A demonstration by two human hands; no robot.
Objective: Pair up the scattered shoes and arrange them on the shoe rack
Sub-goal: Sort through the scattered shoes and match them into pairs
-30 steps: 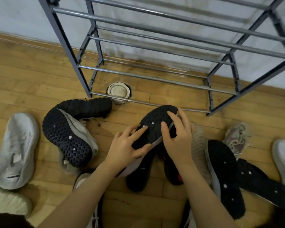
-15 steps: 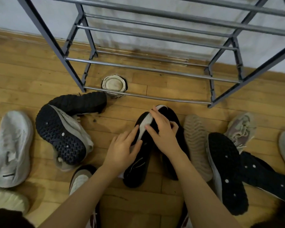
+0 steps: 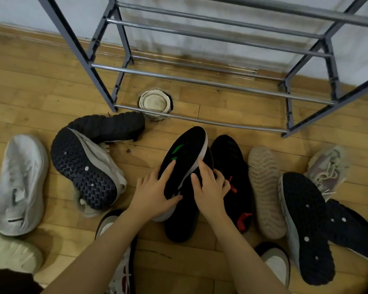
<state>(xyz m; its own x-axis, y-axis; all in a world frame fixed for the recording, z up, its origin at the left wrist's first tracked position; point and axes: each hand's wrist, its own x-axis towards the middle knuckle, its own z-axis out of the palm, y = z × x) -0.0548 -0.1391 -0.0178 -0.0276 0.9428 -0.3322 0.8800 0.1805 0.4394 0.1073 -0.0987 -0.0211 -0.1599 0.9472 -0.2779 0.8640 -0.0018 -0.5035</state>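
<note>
- Black sneaker with white midsole point(image 3: 185, 158), sole up showing green marks, lies on another black shoe point(image 3: 182, 221) on the wooden floor point(image 3: 30, 90), just before the shoe rack point(image 3: 200, 81) front rail.
- Left hand point(image 3: 153, 192) grips its left edge; right hand point(image 3: 208, 187) holds the midsole, fingers curled.
- Judged light, flexible; midsole sides give best purchase.
- Upper hidden; pairing unconfirmed. Shoes at the bottom edge are cut off.
</note>
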